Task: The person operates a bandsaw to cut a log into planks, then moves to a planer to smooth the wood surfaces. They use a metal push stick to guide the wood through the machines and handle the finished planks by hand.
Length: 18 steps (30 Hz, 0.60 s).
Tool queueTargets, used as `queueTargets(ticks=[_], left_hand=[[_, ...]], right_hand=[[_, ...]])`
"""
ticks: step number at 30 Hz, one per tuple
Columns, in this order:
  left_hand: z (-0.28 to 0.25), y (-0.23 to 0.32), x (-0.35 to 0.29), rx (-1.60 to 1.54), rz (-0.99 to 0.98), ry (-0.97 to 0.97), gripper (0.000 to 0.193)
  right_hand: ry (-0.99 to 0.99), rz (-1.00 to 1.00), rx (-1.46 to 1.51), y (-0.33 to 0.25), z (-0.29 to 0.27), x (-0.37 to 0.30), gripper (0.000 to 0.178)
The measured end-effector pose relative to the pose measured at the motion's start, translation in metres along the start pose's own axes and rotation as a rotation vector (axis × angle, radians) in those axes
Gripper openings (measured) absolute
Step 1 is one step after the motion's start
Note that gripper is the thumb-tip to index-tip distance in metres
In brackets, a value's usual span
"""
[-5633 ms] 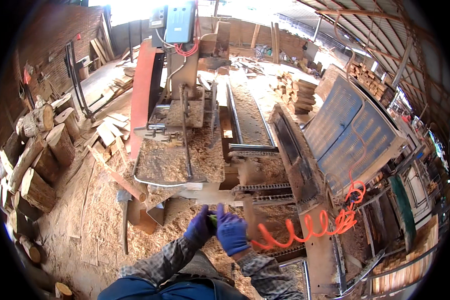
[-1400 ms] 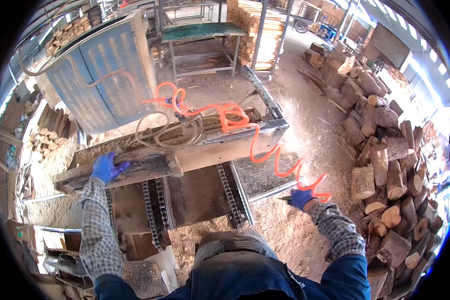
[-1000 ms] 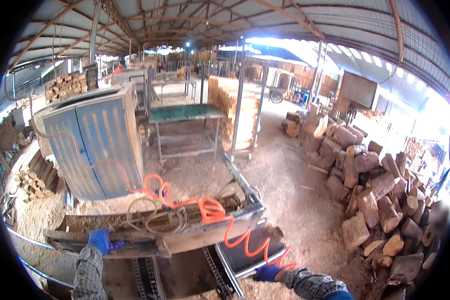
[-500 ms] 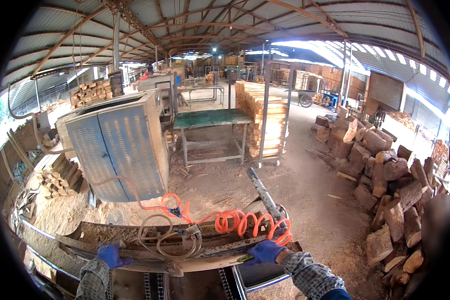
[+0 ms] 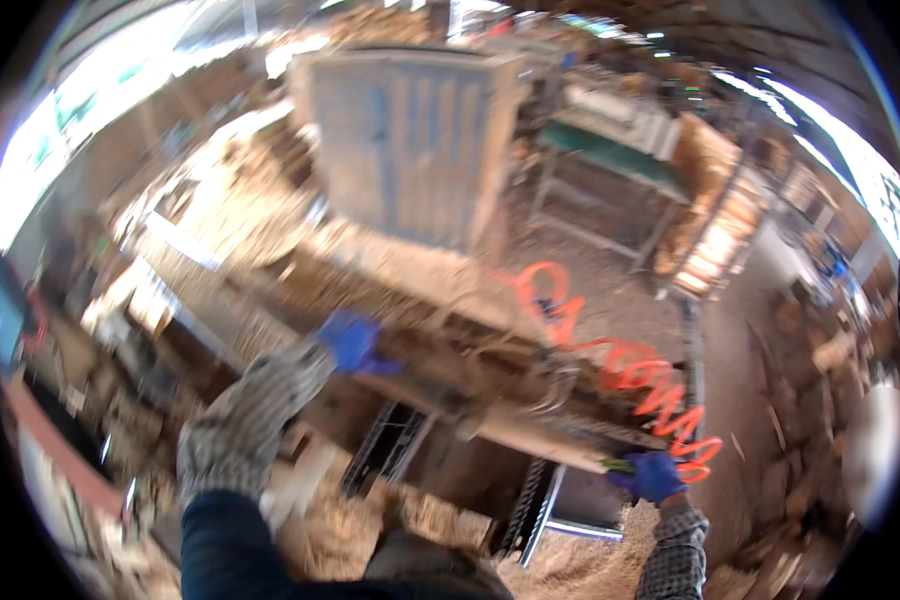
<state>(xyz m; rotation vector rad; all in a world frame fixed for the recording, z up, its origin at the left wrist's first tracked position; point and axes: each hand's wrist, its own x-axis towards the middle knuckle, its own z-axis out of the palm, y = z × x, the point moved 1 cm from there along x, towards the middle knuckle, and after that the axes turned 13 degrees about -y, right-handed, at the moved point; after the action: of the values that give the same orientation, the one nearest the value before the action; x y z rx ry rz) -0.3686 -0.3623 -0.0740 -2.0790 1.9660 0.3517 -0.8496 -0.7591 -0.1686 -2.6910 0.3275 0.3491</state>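
My left hand (image 5: 353, 343), in a blue glove, lies at the left part of a long wooden-edged trough (image 5: 425, 392); a digit stretches out to the right, and the hand is blurred. My right hand (image 5: 653, 477), also gloved in blue, is closed at the trough's right end around a small green item (image 5: 618, 465), mostly hidden by the glove. Between the hands a pale board (image 5: 540, 440) runs along the near side. An orange coiled air hose (image 5: 640, 375) and a thin tan hose (image 5: 470, 325) lie over the trough.
Dark chain rails (image 5: 390, 445) and a metal-edged plate (image 5: 585, 525) sit below the trough. Behind stand a blue-grey cabinet (image 5: 400, 150), a green-topped table (image 5: 610, 158) and a wheeled wood stack (image 5: 715, 245). Logs (image 5: 800, 450) are piled at right.
The view has swung left and down, so the scene sits further right and tilts. My left hand has slid left along the trough; my right hand still has the green item at its right end.
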Motion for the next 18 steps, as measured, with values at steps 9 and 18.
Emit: queueTargets(ticks=[9, 18], left_hand=[[-0.044, 0.140, 0.029, -0.138, -0.588, -0.101, 0.097], [0.013, 0.284, 0.004, -0.282, -0.508, 0.860, 0.061]], right_hand=[[0.123, -0.246, 0.175, -0.004, 0.105, -0.029, 0.031], [0.104, -0.336, -0.292, -0.259, 0.203, 0.056, 0.046]])
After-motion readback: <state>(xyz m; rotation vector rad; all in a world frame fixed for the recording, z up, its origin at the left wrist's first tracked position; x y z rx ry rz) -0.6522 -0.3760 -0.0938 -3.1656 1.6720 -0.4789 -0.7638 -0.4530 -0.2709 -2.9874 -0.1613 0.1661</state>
